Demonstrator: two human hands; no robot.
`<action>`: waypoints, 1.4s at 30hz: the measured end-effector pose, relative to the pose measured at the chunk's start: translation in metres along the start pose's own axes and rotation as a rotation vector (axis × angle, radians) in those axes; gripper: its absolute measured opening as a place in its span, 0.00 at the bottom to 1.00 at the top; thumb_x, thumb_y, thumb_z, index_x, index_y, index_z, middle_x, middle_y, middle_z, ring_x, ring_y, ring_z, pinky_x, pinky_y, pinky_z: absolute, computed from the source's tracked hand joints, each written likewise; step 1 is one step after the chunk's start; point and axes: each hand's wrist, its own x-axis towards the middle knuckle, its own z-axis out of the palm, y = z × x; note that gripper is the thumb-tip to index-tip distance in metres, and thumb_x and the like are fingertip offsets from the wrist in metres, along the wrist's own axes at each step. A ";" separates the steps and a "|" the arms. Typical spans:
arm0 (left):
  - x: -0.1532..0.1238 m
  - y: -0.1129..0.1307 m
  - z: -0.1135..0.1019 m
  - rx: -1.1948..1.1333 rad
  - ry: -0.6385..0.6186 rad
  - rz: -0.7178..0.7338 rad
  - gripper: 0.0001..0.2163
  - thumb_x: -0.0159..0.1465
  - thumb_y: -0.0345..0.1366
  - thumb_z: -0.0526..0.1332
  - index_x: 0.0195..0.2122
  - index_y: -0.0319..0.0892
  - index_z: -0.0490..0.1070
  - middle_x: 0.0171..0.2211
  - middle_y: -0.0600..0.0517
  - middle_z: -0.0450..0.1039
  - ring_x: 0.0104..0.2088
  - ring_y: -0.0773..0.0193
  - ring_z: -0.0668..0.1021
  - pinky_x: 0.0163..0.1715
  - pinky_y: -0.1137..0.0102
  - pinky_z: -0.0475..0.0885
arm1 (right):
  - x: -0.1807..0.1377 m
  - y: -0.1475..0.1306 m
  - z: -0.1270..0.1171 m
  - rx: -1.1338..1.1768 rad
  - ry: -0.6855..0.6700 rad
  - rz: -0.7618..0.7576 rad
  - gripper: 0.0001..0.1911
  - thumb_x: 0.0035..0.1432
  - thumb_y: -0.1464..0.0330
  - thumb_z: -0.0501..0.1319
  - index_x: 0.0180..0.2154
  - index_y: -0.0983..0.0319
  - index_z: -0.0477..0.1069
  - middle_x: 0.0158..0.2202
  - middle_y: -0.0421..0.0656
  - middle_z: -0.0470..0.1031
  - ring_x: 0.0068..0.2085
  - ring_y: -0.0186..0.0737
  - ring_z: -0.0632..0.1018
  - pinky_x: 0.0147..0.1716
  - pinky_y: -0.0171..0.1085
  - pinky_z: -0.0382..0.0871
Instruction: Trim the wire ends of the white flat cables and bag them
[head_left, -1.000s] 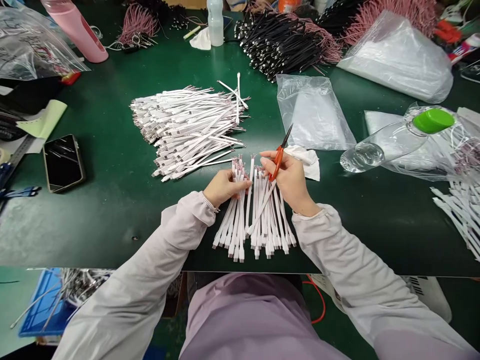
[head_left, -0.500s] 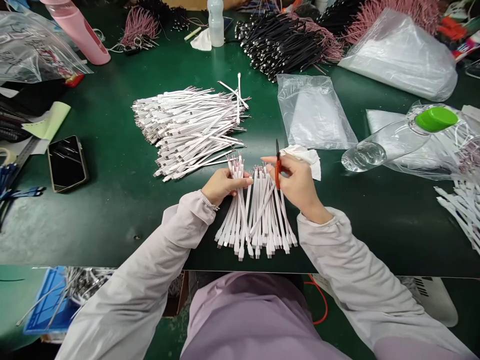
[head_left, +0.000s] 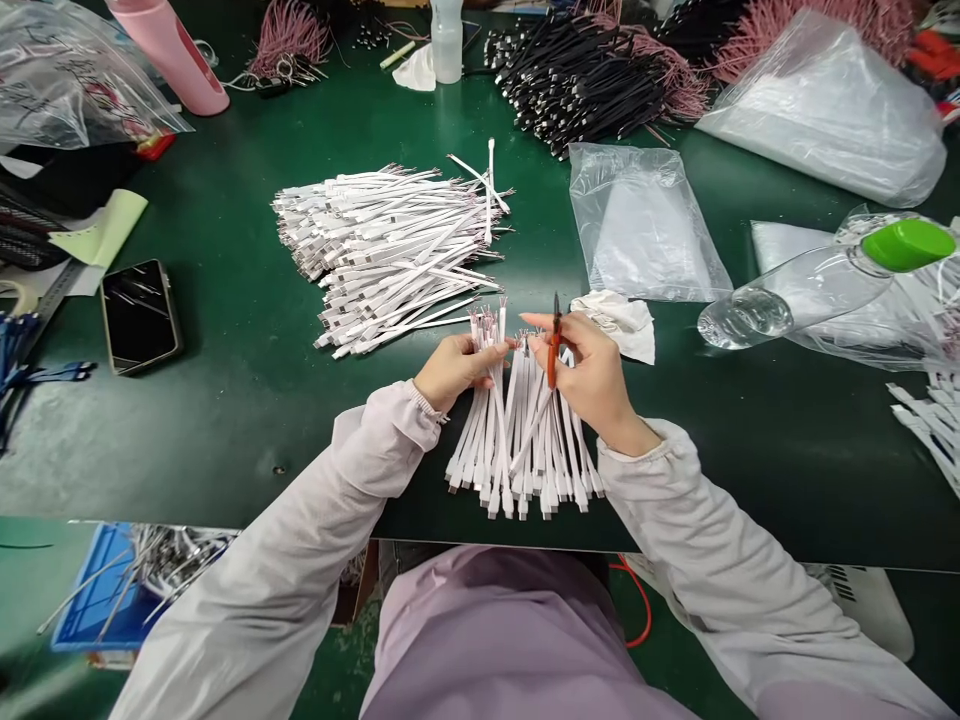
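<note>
My left hand (head_left: 461,370) is closed around the upper part of a bunch of white cables (head_left: 474,440), their stripped pinkish wire ends sticking up past my fingers. Beside it, a second fan of white cables (head_left: 551,450) lies on the table, connector ends toward me. My right hand (head_left: 600,380) keeps an orange-handled tool (head_left: 554,362) with a dark narrow tip in its curled fingers, tip pointing away from me. Its thumb and forefinger are at the wire ends of this second fan; whether they pinch a wire is too small to tell.
A large pile of white cables (head_left: 390,260) lies beyond my hands. To its right are a clear plastic bag (head_left: 645,225), a crumpled white cloth (head_left: 619,325) and a tipped bottle with a green cap (head_left: 907,245). A phone (head_left: 140,318) rests at left; black cables (head_left: 585,80) are heaped behind.
The view has shifted slightly, so the table things appear a little to the right. My left thumb has come nearer the right-hand fan; the right hand keeps the same tool.
</note>
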 end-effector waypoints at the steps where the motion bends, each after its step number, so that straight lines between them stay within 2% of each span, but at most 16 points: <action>1: 0.000 0.000 0.000 -0.002 0.009 -0.003 0.12 0.54 0.36 0.70 0.36 0.35 0.79 0.32 0.49 0.75 0.31 0.68 0.73 0.20 0.78 0.66 | 0.001 0.000 0.001 -0.033 0.019 0.000 0.14 0.59 0.65 0.61 0.46 0.60 0.76 0.31 0.42 0.67 0.33 0.41 0.72 0.37 0.41 0.70; 6: 0.002 -0.003 0.002 -0.025 0.066 0.036 0.11 0.52 0.34 0.71 0.34 0.36 0.76 0.31 0.52 0.74 0.26 0.72 0.71 0.19 0.78 0.66 | 0.006 0.003 0.001 -0.103 0.098 0.014 0.14 0.59 0.63 0.61 0.46 0.60 0.75 0.30 0.41 0.64 0.32 0.41 0.69 0.37 0.42 0.69; 10: 0.004 -0.007 0.003 0.000 0.085 0.092 0.10 0.51 0.32 0.71 0.31 0.36 0.73 0.26 0.54 0.71 0.23 0.73 0.69 0.17 0.78 0.65 | 0.010 0.001 0.002 -0.024 0.089 0.003 0.14 0.61 0.65 0.58 0.48 0.57 0.75 0.30 0.41 0.65 0.33 0.41 0.70 0.38 0.42 0.69; 17: 0.001 -0.006 0.006 0.077 0.107 0.123 0.10 0.50 0.32 0.71 0.29 0.37 0.71 0.25 0.55 0.70 0.23 0.72 0.69 0.16 0.77 0.66 | 0.013 -0.002 0.004 -0.061 0.069 -0.026 0.14 0.60 0.68 0.57 0.45 0.61 0.76 0.30 0.43 0.65 0.31 0.42 0.69 0.35 0.43 0.69; 21: 0.002 -0.006 0.006 0.076 0.130 0.123 0.10 0.50 0.34 0.71 0.29 0.37 0.72 0.25 0.55 0.70 0.23 0.72 0.69 0.17 0.77 0.66 | 0.011 -0.001 0.004 -0.158 0.118 -0.045 0.13 0.60 0.69 0.57 0.45 0.59 0.76 0.29 0.42 0.66 0.32 0.42 0.71 0.36 0.42 0.70; 26: 0.004 -0.010 0.007 0.043 0.181 0.141 0.08 0.55 0.36 0.68 0.33 0.37 0.75 0.27 0.54 0.71 0.23 0.72 0.68 0.16 0.77 0.65 | 0.008 0.006 0.003 -0.335 0.185 -0.101 0.13 0.59 0.72 0.55 0.43 0.61 0.75 0.31 0.45 0.68 0.32 0.43 0.73 0.35 0.40 0.70; 31: 0.002 -0.007 0.005 0.000 0.129 0.140 0.09 0.54 0.37 0.68 0.32 0.37 0.73 0.24 0.55 0.69 0.24 0.71 0.69 0.16 0.79 0.63 | 0.006 0.018 -0.001 -0.541 0.128 -0.161 0.13 0.54 0.77 0.55 0.41 0.61 0.72 0.38 0.49 0.71 0.40 0.48 0.74 0.39 0.43 0.70; 34: 0.001 -0.004 0.004 -0.022 0.107 0.109 0.10 0.55 0.38 0.68 0.31 0.37 0.73 0.24 0.54 0.69 0.24 0.72 0.69 0.16 0.79 0.62 | 0.006 0.023 -0.003 -0.674 0.105 -0.149 0.12 0.55 0.77 0.54 0.39 0.61 0.71 0.37 0.50 0.70 0.41 0.51 0.73 0.41 0.46 0.68; 42: 0.002 -0.003 0.004 -0.033 0.080 0.107 0.13 0.54 0.41 0.69 0.30 0.36 0.73 0.28 0.51 0.74 0.25 0.72 0.70 0.17 0.79 0.63 | 0.002 0.022 -0.006 -0.762 0.080 -0.157 0.13 0.57 0.76 0.54 0.41 0.62 0.74 0.36 0.50 0.70 0.40 0.50 0.72 0.38 0.44 0.65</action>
